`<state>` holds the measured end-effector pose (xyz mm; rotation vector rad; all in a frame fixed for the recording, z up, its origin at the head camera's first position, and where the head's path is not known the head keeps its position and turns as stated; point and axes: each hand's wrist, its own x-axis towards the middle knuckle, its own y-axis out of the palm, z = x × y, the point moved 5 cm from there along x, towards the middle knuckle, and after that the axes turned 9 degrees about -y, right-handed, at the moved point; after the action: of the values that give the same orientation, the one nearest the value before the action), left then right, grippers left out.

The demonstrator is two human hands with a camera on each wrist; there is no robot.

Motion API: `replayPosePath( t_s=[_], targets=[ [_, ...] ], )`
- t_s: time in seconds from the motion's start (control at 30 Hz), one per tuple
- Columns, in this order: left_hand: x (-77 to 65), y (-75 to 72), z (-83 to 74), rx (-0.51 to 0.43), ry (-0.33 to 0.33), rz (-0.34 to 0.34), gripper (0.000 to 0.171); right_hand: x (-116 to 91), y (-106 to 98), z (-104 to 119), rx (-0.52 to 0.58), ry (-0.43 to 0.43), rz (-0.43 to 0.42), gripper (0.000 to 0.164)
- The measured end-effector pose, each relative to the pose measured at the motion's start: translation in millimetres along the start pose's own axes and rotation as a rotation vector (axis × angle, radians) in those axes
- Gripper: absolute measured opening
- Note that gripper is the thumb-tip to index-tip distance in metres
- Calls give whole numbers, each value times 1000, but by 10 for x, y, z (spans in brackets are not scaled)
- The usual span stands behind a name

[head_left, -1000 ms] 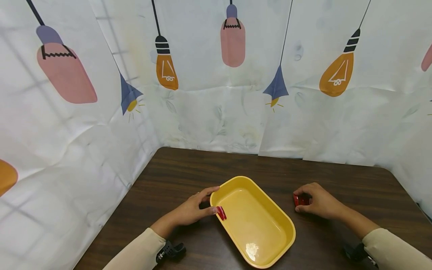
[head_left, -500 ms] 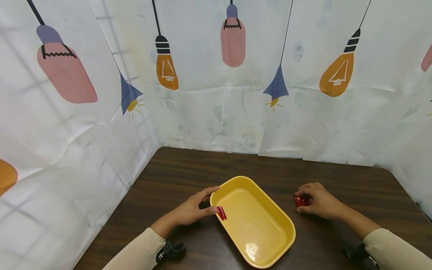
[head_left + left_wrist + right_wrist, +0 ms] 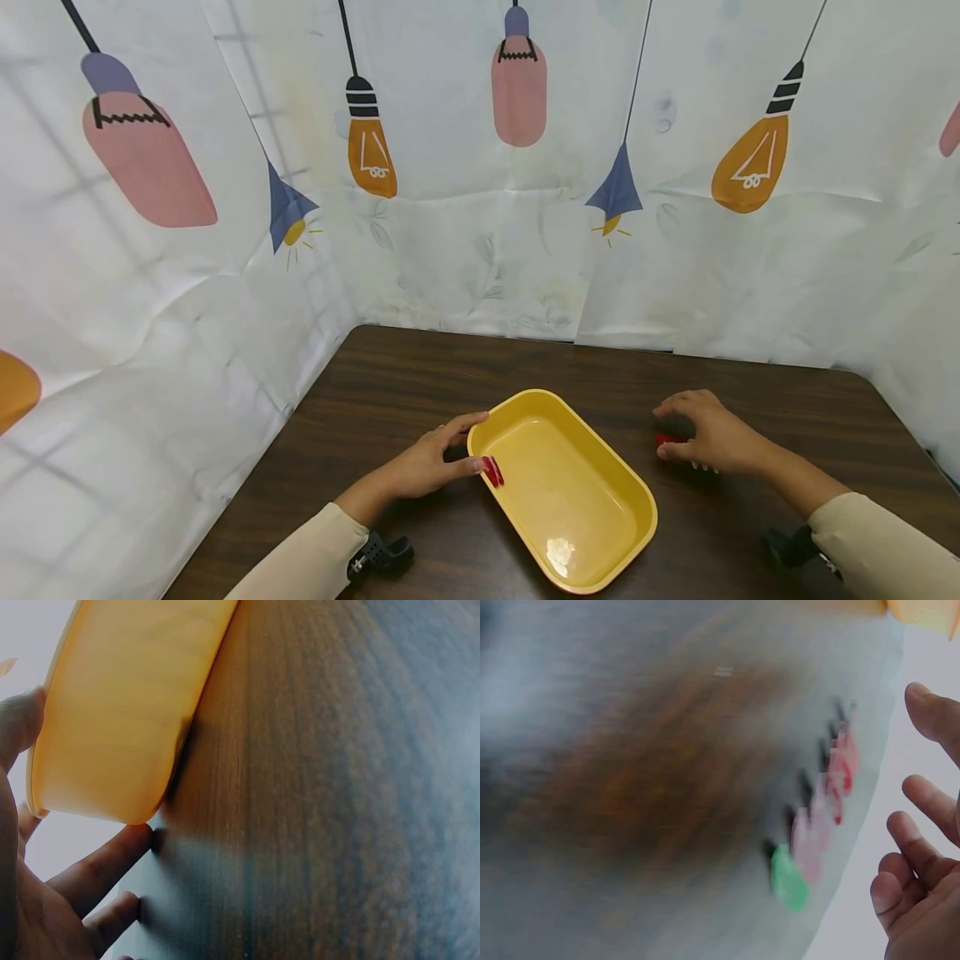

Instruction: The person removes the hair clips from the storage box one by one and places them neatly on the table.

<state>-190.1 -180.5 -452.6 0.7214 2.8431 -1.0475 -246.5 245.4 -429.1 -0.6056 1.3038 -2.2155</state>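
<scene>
My left hand (image 3: 423, 465) holds one corner of a shallow yellow tray (image 3: 637, 542), thumb and index finger either side of it. A small shiny red piece (image 3: 492, 472) sits at the rim beside the thumb. My right hand (image 3: 712, 429) hovers low over the table at the right, thumb and fingers apart with nothing between them. Beneath it lies another red piece (image 3: 663, 438), mostly hidden. In the right wrist view, a blurred row shows red pieces (image 3: 844, 769), pink pieces (image 3: 808, 844) and a green piece (image 3: 788, 879) on the table; their kind is unclear.
The dark wood-grain table (image 3: 420, 375) reaches back to a white curtain (image 3: 450, 275) printed with lamps and bulbs. Another curtain stretch lies along the left table edge. The tray stands between the two hands.
My right hand has let go of the red piece, spread its fingers and risen slightly. The left hand and tray stay where they were.
</scene>
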Motion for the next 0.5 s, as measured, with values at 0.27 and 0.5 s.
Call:
replayPosePath(
  t_s=[0.27, 0.5],
  targets=[
    [10, -5, 10, 6, -7, -3, 68, 158, -120, 165, 4, -82, -5, 60],
    [8, -1, 13, 12, 1, -8, 68, 289, -164, 281, -1, -93, 17, 61]
  ],
)
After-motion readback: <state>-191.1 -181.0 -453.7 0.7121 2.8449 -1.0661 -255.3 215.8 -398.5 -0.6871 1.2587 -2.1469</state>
